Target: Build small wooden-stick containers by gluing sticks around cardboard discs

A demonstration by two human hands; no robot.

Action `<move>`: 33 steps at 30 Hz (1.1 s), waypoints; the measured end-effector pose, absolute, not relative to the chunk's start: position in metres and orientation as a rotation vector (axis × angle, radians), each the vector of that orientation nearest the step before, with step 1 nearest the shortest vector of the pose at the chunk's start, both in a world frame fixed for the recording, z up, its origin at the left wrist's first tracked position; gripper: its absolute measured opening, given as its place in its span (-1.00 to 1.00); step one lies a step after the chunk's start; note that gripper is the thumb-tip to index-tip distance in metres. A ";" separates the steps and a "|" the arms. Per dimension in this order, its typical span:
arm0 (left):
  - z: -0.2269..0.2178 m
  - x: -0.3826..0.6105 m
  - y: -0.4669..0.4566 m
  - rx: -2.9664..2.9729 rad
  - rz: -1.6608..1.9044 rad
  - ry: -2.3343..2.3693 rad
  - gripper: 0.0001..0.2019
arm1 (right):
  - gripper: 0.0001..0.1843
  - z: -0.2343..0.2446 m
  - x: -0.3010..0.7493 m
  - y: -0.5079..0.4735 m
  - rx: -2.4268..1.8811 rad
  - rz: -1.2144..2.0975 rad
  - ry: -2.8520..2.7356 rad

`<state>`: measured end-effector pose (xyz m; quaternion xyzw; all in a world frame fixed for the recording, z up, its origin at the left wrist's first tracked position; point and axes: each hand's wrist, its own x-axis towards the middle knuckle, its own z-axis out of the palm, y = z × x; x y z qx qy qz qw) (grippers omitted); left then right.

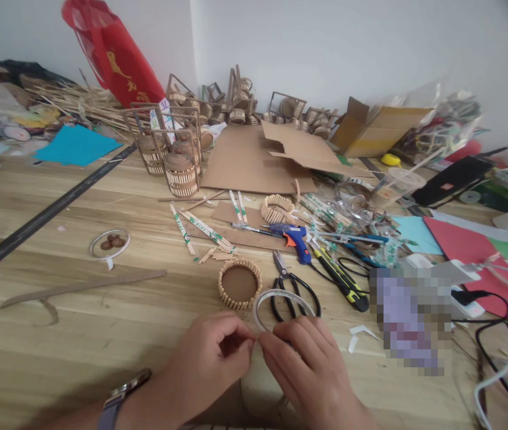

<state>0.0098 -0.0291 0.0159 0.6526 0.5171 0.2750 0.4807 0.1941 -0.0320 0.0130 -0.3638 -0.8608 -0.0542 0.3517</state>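
Note:
My left hand (pixel 220 346) is closed in a pinch, its fingertips touching those of my right hand; whatever lies between them is too small to make out. My right hand (pixel 305 358) is closed on a thin whitish ring, seemingly a roll of tape (pixel 260 310), which sticks up beyond its fingers. Just past both hands stands a round cup (pixel 239 283) with a brown base and a wall of short wooden sticks. Black-handled scissors (pixel 286 278) lie partly behind the roll.
A blue glue gun (pixel 293 239), a yellow-black utility knife (pixel 341 278) and loose wooden sticks (pixel 209 230) lie farther in. Another ring (pixel 109 243) surrounds brown beads at left, near a cardboard strip (pixel 83 286). Small lidded baskets in frames (pixel 182 170) stand before cardboard sheets (pixel 245 158).

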 end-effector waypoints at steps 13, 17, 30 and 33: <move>0.017 0.012 -0.028 1.539 0.636 1.250 -0.86 | -0.73 0.010 0.195 -0.032 -0.945 -0.171 -2.223; 0.016 0.013 -0.029 1.547 0.638 1.270 -0.86 | -0.73 0.011 0.194 -0.032 -0.944 -0.189 -2.231; 0.020 0.006 -0.031 1.197 0.531 1.227 -0.80 | -0.72 0.019 0.199 -0.040 -0.803 -0.141 -2.300; 0.017 -0.002 -0.037 1.137 0.541 1.248 -0.77 | -0.68 0.024 0.204 -0.045 -0.766 -0.160 -2.297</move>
